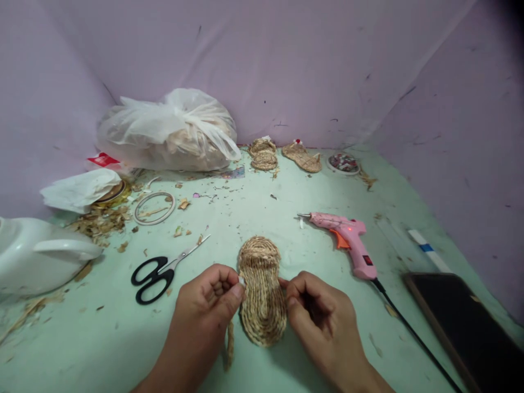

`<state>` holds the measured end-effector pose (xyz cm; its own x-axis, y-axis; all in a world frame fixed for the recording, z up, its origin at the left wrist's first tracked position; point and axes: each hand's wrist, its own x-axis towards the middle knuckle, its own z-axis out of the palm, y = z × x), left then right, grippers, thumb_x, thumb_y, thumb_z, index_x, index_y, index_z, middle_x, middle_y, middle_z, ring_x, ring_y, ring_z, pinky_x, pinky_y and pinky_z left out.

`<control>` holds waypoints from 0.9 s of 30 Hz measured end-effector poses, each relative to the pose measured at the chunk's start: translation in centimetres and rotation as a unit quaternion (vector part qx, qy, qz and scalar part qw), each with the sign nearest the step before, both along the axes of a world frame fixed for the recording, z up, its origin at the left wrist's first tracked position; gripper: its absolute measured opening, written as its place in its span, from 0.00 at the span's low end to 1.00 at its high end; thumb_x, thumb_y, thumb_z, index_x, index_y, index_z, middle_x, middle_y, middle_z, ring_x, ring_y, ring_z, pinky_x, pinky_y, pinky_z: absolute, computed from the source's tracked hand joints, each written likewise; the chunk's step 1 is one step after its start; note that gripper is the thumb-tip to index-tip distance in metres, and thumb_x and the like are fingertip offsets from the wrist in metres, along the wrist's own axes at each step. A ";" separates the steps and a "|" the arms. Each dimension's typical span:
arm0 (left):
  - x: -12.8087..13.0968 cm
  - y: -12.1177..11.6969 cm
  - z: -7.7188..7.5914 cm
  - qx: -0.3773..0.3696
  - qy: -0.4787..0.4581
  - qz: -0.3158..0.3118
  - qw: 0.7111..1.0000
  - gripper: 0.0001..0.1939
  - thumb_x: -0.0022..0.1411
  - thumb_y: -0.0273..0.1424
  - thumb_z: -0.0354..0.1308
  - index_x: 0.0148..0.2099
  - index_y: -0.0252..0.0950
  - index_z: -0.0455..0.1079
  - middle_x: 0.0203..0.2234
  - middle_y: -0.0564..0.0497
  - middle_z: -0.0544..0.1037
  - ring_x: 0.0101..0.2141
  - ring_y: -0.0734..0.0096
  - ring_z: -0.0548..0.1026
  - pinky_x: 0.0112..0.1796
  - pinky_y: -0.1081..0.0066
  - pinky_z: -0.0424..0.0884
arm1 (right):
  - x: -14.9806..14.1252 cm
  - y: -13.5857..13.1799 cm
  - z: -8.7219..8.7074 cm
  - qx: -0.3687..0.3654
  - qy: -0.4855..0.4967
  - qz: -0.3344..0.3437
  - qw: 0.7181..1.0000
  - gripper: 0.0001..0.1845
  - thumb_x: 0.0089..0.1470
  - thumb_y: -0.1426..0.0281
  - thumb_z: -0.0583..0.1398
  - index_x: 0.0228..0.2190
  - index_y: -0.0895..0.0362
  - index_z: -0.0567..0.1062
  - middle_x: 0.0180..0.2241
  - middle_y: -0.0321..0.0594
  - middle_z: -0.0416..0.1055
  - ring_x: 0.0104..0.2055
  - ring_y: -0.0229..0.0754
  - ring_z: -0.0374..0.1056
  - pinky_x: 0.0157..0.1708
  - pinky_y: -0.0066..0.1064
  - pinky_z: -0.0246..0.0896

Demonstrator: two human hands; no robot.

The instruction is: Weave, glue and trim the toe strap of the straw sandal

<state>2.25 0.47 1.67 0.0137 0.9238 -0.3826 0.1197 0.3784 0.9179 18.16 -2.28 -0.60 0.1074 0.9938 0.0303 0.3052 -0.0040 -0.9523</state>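
A small woven straw slipper (262, 303) lies upright before me, its rounded end away from me and a band across its upper part. My left hand (213, 305) is closed at its left edge, thumb and forefinger pinched by a small whitish bit. Below that hand a length of braided straw cord (230, 349) hangs down; where its upper end goes is hidden. At the slipper's right edge, my right hand (319, 314) is closed too, its fingertips touching the side. Black-handled scissors (166, 273) lie to the left, and a pink glue gun (344, 237) to the right.
A stuffed plastic bag (172, 134) stands at the back wall beside two finished-looking straw slippers (303, 156) and a dish of small pieces (344, 162). Leftward are a tape roll (154, 208), straw scraps (102, 221) and a white pot (36, 259). A phone (466, 327) lies right of the glue gun's cable (413, 330).
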 end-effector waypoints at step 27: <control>-0.4 -0.2 -0.4 -0.022 -0.014 -0.006 1.000 0.07 0.48 0.34 0.60 0.26 0.37 0.67 0.20 0.54 0.71 0.27 0.70 0.73 0.26 0.75 0.64 | -0.4 -0.2 0.5 -0.005 0.041 -0.058 0.997 0.07 0.43 0.73 0.54 0.17 0.54 0.63 0.15 0.30 0.57 0.17 0.34 0.54 0.18 0.25 0.51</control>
<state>1.89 0.23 1.31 0.0359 0.9057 -0.4223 0.0999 0.4172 0.9033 17.73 -2.44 -0.10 0.2241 0.9745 0.0066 0.2240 -0.0449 -0.9736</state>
